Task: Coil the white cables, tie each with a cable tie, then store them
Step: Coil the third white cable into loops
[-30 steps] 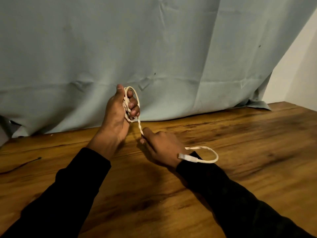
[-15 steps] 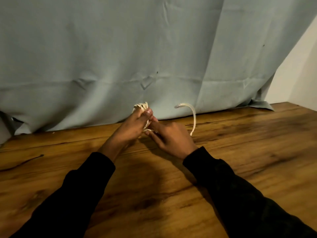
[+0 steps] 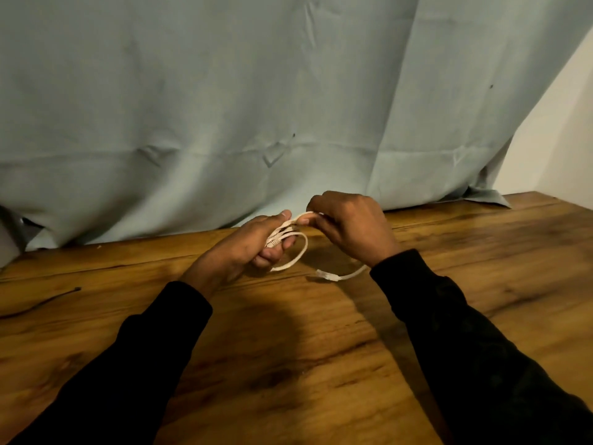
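Note:
A flat white cable [image 3: 296, 256] is wound in loops around the fingers of my left hand [image 3: 253, 245], which grips the bundle just above the wooden table [image 3: 321, 364]. My right hand [image 3: 349, 224] pinches the same cable at the top of the loops, close against my left thumb. The cable's free end with its plug [image 3: 327, 277] trails out under my right wrist and lies on the table. A thin black cable tie [image 3: 41, 303] rests on the table at the far left, away from both hands.
A pale blue-grey cloth [image 3: 224, 107] hangs behind the table and drapes onto its far edge. A white wall [image 3: 564, 139] shows at the right. Both my arms are in black sleeves.
My left hand has tilted down from upright, still holding the coil. My right hand came up to it and added a loop. The free end now trails below my right wrist.

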